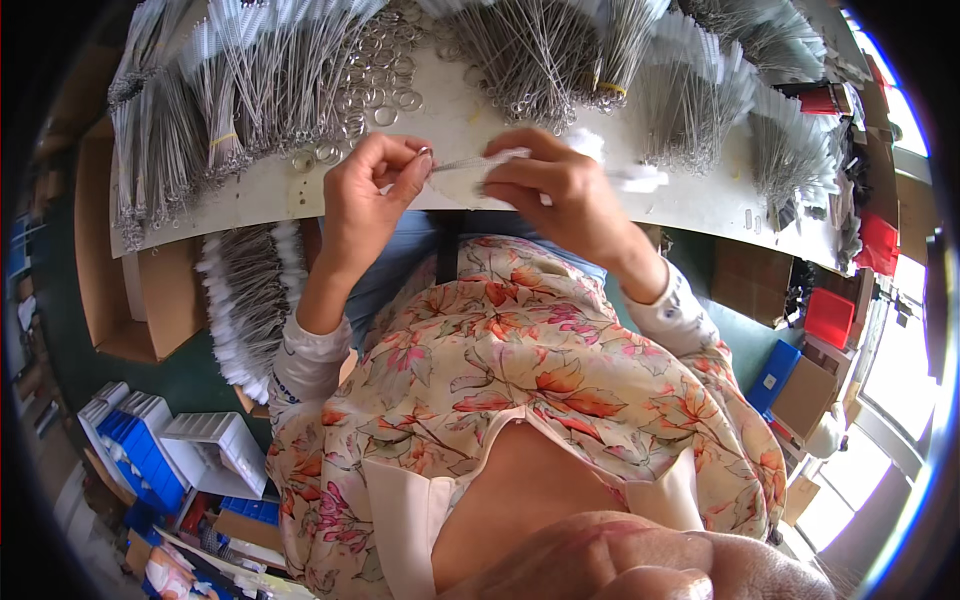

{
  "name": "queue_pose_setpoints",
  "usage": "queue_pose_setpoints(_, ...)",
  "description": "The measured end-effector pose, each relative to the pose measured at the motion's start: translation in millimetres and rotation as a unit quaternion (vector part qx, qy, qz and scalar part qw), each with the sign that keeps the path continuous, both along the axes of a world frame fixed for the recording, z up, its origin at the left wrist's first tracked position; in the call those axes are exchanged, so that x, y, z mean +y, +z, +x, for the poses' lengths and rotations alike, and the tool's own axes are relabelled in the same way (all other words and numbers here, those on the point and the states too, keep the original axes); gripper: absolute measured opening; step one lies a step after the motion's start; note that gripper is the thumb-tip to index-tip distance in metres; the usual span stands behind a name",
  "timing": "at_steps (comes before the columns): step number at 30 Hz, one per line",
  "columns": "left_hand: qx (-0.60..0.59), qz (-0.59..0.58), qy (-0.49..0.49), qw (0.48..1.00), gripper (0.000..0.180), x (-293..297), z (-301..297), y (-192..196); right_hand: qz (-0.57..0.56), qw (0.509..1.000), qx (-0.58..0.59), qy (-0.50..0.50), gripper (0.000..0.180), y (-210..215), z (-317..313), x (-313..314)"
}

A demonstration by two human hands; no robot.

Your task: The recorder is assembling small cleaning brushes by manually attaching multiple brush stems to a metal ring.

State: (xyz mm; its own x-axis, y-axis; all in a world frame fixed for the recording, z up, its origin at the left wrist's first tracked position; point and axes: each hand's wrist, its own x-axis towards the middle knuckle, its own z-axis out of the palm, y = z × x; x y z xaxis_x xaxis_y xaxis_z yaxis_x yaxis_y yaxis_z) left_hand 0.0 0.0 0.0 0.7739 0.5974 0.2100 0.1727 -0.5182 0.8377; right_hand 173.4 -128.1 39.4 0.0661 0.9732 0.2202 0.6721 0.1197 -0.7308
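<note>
Hands meet above white table (690, 195) edge: left hand (365, 195) pinches small metal ring (424, 152), right hand (560, 195) pinches thin twisted-wire brush with white bristles (480, 160), wire end at ring, apparently for threading; loose rings (385, 80) and brush bundles (530, 50) within reach

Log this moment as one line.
left hand: pinches ring end of thin wire brush | right hand: grips its white bristle end | nearby: loose metal rings, brush bundles on white table

Bench (690, 205): near edge bare beside both hands; far side crowded with brush bundles (520, 50) and loose rings (375, 85).
</note>
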Motion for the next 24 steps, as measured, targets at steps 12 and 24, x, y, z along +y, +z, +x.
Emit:
queue_pose_setpoints(12, -0.130, -0.205, -0.164, 0.956, 0.017, 22.7, -0.3, 78.2, -0.140, 0.940, 0.309, 0.039, 0.014, 38.0, -8.4, 14.5)
queue_pose_setpoints(24, -0.172, -0.082, -0.113, 0.975, 0.028, 6.8, 9.0, 75.8, -0.138, 0.866, 0.481, 0.007, 0.019, 33.2, -7.9, 11.6)
